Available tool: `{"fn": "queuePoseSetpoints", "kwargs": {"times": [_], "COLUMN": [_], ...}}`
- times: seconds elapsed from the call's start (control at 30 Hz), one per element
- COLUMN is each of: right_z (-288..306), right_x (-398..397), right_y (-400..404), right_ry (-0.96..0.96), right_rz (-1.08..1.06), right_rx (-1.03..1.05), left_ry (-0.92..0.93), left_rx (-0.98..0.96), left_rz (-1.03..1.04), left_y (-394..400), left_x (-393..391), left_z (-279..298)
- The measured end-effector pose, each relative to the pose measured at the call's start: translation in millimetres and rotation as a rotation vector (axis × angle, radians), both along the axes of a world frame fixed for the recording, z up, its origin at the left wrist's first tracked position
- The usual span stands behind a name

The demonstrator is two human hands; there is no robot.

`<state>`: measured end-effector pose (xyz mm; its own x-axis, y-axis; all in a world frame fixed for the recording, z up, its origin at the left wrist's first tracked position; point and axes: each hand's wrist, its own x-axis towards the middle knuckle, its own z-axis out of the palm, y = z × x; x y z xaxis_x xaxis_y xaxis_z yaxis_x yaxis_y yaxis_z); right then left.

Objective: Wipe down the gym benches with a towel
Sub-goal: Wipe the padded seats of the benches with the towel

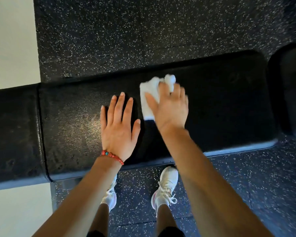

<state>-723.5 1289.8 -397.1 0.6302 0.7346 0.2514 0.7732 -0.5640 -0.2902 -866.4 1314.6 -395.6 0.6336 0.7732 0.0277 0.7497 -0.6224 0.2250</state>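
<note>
Two forearms reached down from the camera to a black bench [220,106]. Its pad was dark, a little shiny and grainy, with rounded corners and a seam far to the left of the left hand [117,124]. That hand lay flat on the pad with fingers straight and spread, holding nothing; a red bracelet [112,156] sat on its wrist. Just beside it, the right hand [169,106] pressed a white towel [150,98] onto the pad. The towel was crumpled, showing left of the hand and past the fingertips, with one bunch coming up between the fingers, so they seemed to hold it; motion blur hid the exact grip.

Below the hands, two white shoes [167,187] stood on speckled floor [126,31], close to the near edge of the bench. Right of the right hand the pad had much bare surface before its end, and another dark pad [290,93] came after a gap. Beyond the fingertips, only a narrow strip of pad was left before the far edge.
</note>
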Motion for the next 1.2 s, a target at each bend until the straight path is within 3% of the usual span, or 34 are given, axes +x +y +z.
{"fn": "queuePoseSetpoints", "kwargs": {"times": [0.17,0.43,0.6,0.73,1.0,1.2], "right_z": [0.1,-0.6,-0.9,0.6,-2.6,7.5], "right_x": [39.2,4.7,41.5,73.7,96.5,156.9], "right_y": [25.6,-110.2,-53.8,-9.9,-22.5,-41.1], "right_ry": [0.047,0.023,0.004,0.037,-0.023,0.152], "right_rz": [-0.062,0.024,-0.016,-0.09,0.001,-0.259], "right_rx": [0.053,0.007,0.019,0.055,0.033,-0.053], "left_ry": [0.05,0.047,-0.057,0.003,0.052,0.065], "left_rx": [-0.009,-0.029,-0.044,-0.033,-0.004,-0.016], "left_rz": [0.014,0.047,0.052,-0.017,-0.02,-0.011], "left_y": [-2.6,-5.6,-14.1,-15.2,-14.9,-15.3], "left_x": [10.6,14.0,44.5,65.5,65.5,66.2], "left_z": [-7.5,-4.4,0.7,-5.3,-7.9,-6.7]}}
